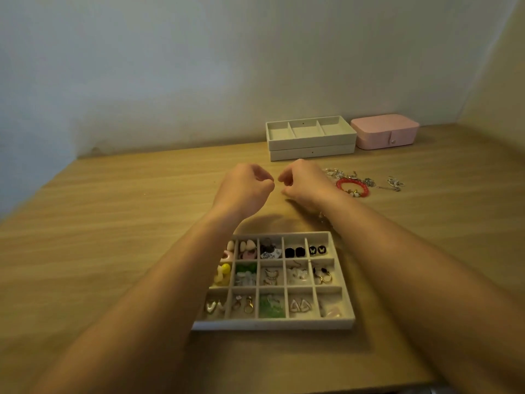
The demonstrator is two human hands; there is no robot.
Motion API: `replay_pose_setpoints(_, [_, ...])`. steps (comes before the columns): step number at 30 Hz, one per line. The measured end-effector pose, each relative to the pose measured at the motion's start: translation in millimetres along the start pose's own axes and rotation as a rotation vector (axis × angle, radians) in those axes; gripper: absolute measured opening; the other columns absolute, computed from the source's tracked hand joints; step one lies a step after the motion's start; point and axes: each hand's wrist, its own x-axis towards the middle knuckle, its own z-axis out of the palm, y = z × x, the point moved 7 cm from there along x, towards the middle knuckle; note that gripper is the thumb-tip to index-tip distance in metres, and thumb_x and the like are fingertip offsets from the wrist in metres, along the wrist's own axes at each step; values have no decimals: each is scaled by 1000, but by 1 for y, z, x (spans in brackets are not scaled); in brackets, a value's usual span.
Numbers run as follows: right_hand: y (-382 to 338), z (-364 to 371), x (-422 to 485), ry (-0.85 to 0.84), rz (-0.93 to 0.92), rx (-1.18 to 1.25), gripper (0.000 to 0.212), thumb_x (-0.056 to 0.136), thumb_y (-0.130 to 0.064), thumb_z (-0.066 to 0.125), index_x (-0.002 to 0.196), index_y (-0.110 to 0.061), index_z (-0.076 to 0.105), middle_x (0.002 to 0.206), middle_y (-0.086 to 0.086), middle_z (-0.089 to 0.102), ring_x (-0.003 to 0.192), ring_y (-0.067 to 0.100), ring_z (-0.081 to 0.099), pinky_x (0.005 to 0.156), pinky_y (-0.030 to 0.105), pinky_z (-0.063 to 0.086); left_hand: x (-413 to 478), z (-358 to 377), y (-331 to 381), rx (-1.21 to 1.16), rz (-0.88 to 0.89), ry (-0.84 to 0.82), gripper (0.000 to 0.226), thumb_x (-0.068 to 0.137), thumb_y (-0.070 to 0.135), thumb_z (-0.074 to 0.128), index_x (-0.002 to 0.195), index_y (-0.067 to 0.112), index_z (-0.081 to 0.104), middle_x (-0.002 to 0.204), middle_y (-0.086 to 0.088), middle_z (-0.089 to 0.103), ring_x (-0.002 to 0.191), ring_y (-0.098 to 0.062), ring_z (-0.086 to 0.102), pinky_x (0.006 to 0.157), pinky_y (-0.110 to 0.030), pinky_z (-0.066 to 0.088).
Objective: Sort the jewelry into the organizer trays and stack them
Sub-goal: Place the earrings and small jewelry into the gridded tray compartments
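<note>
Head view, at a light wood-grain table [113,209] set against a pale wall: a person reaches both bare forearms forward over the work. The left hand [244,189] hovers above the tabletop with fingers curled and thumb pressed to forefinger. Just beside it, nearly fingertip to fingertip, the right hand [304,183] is curled the same way. Whether either hand pinches anything cannot be told, since nothing shows between the fingertips.

Below the wrists, near the table's front edge, sits a shallow cream organizer tray with a grid of small square compartments [272,325]. Its cells hold sorted earrings and rings: yellow, green, pearl-white, gold hoops and black studs with butterfly motifs.

Farther back, by the wall, two cream organizer trays stacked one on the other [312,143] stand with the upper one's three long compartments bare. In front of them, to the right of the hands, lies a tangle of loose silver chains [349,176] touching a red beaded bracelet [352,186]. A closed pink rounded jewelry box with a snap clasp [383,135] stands just beside the stack.
</note>
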Motion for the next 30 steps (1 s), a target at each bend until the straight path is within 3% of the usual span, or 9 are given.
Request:
replay_pose_setpoints(6, [-1,11,12,-22,46,-148,20,96,-5,64,111,-16,73,107,6,70,96,24,65,91,40,57,4,-1,5,-66,56,100,17,94,19,58,102,22,73,93,10,66,90,-7,59,73,-26,46])
replay_pose_setpoints(11, [-10,11,2,-122,-10,-170,33,102,-7,56,133,-17,62,127,6,64,113,25,61,97,38,52,-4,-1,4,-110,61,91,14,94,19,60,101,24,71,90,14,64,89,-4,59,71,-22,48])
replay_pose_setpoints(14, [-20,-10,-14,-80,-32,54,26,105,-11,52,126,-15,68,120,2,66,109,17,60,94,33,51,-16,-6,4,-169,22,88,20,96,21,61,116,20,64,100,10,62,91,-4,57,70,-17,44])
replay_pose_setpoints(18, [-30,-43,-50,-68,-18,552,18,105,-9,53,116,-12,67,98,5,69,88,15,66,76,28,56,-35,-2,5,-389,-120,-47,37,100,17,56,137,14,55,123,-4,65,112,-19,62,97,-37,53])
replay_pose_setpoints(20, [-34,-53,-70,-93,-10,780,16,103,-6,54,115,-7,65,96,10,69,84,16,68,75,26,60,-52,6,9,-679,-224,-173,30,100,18,58,130,12,59,115,-10,70,104,-23,69,92,-40,58])
replay_pose_setpoints(23, [-37,-65,-94,-98,10,936,16,102,-6,56,115,-5,65,102,12,69,89,17,72,78,27,62,-70,5,19,-931,-219,-213,26,93,20,70,115,7,65,101,-13,74,88,-21,73,75,-29,60])
replay_pose_setpoints(30, [-37,-83,-135,-86,45,1072,15,101,-7,60,113,-3,66,103,17,74,91,24,76,75,28,62,-99,-20,31,-977,-120,-73,8,90,6,71,98,7,71,81,-10,72,76,-17,69,73,-23,60])
